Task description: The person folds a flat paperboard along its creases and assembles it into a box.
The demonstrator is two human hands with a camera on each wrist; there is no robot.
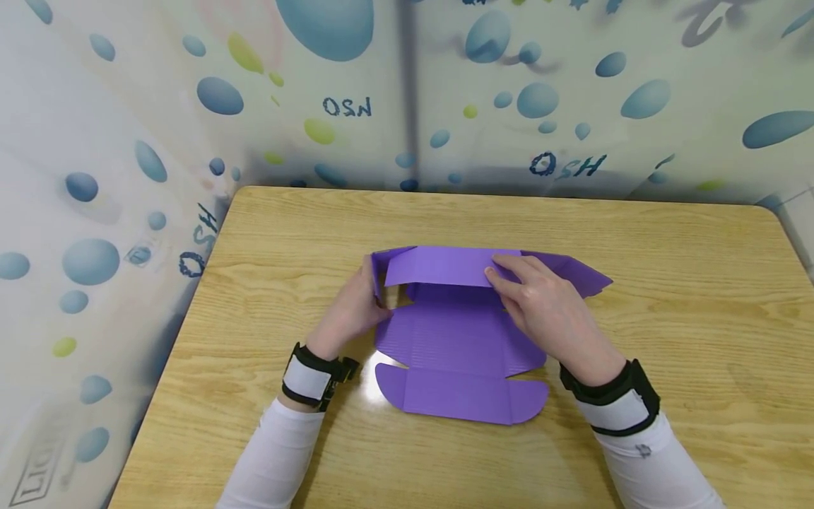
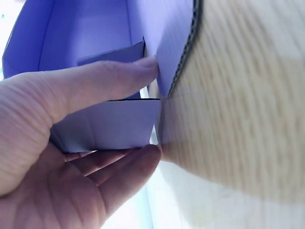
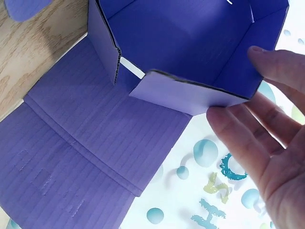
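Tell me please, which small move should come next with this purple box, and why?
Probably, the right hand should bend the right end flap toward the near side: it sticks outward past the rest of the box, while the left hand holds the left end flap bent that way.

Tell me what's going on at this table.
A person is handling a partly folded purple cardboard box on a wooden table. The left hand grips a side flap at the box's left end, thumb and fingers on opposite faces. The right hand holds the raised far panel toward its right end. The near flap, with its rounded ends, is spread out toward the person, so the box is not yet closed.
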